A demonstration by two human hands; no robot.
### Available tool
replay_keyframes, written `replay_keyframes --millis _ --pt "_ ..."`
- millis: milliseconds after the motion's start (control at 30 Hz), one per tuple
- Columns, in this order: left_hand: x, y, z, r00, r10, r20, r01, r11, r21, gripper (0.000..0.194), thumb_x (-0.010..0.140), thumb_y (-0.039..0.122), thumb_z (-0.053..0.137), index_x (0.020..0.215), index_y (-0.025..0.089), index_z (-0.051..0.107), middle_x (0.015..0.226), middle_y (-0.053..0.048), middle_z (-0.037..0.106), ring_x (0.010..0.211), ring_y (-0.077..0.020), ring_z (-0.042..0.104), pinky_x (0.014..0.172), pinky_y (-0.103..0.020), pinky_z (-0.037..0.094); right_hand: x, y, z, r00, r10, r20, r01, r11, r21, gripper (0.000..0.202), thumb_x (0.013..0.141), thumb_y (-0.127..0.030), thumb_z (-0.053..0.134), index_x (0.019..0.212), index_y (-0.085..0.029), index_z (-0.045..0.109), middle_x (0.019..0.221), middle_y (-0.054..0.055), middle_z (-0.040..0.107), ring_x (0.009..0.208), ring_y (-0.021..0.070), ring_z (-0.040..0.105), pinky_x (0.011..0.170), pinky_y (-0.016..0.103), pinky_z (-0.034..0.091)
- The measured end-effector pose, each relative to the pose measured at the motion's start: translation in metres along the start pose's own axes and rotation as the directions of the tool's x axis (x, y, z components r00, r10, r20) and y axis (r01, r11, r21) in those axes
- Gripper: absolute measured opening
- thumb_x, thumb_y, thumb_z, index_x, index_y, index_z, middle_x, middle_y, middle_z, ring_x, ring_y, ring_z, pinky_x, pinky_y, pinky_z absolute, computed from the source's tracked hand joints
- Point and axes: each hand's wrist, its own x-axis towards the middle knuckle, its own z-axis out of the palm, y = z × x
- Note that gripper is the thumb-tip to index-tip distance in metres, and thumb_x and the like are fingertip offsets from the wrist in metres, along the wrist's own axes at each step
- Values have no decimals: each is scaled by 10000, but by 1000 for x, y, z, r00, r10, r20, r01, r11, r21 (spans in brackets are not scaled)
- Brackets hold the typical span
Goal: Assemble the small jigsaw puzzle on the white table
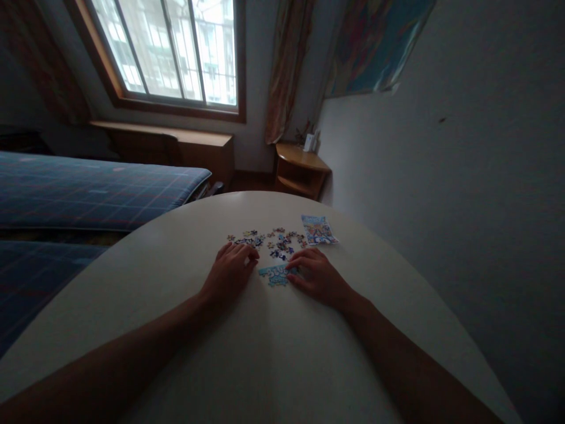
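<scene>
A joined section of a jigsaw puzzle (274, 275), light blue with white lettering, lies flat on the white table. My right hand (318, 275) is at its right end, thumb and fingers bent together over the pieces there and hiding part of them. To the left, my left hand (233, 268) rests low over the table with curled fingers, thumb close to the forefinger; whatever is between them is hidden. Loose puzzle pieces (282, 242) lie scattered just beyond both hands, some partly behind the left fingers.
A small printed picture sheet (318, 229) lies on the round table (265, 353) beyond my right hand. A plaid mattress (101, 188) stands close on the left, a wall (441, 194) on the right. Past the table are a corner shelf (302, 156) and a window.
</scene>
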Motion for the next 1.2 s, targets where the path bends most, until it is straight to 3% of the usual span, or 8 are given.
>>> replay_keyframes --millis 167,333,633,1200 --pt "-4 8 0 995 98 13 -91 958 -272 59 885 175 575 900 213 618 834 1 700 757 -153 666 771 -292 527 0 -1 0 1000 -2 0 2 1000 4 135 847 -308 719 973 -258 720 1065 65 690 1076 238 593 1001 442 438" --pt "-9 11 0 994 29 102 7 944 -331 49 842 212 662 886 214 638 783 18 721 706 -145 684 696 -264 537 1 -2 -1 1000 -3 0 3 1000 -4 127 845 -301 720 959 -245 720 1046 65 696 1056 234 603 1012 443 428" --pt "-12 20 -3 985 -71 156 134 890 -437 64 817 235 672 852 204 628 832 -17 769 737 -171 733 691 -277 576 1 -2 0 1000 2 6 -2 1000 -3 141 838 -292 730 967 -236 724 1047 69 691 1062 237 591 994 435 437" --pt "-13 25 -2 990 -37 138 76 953 -293 80 809 150 645 870 195 622 743 22 709 623 -129 668 634 -240 502 1 -3 1 1000 -9 -6 9 1000 -12 142 830 -280 738 965 -241 724 1038 64 691 1054 235 593 1004 435 424"
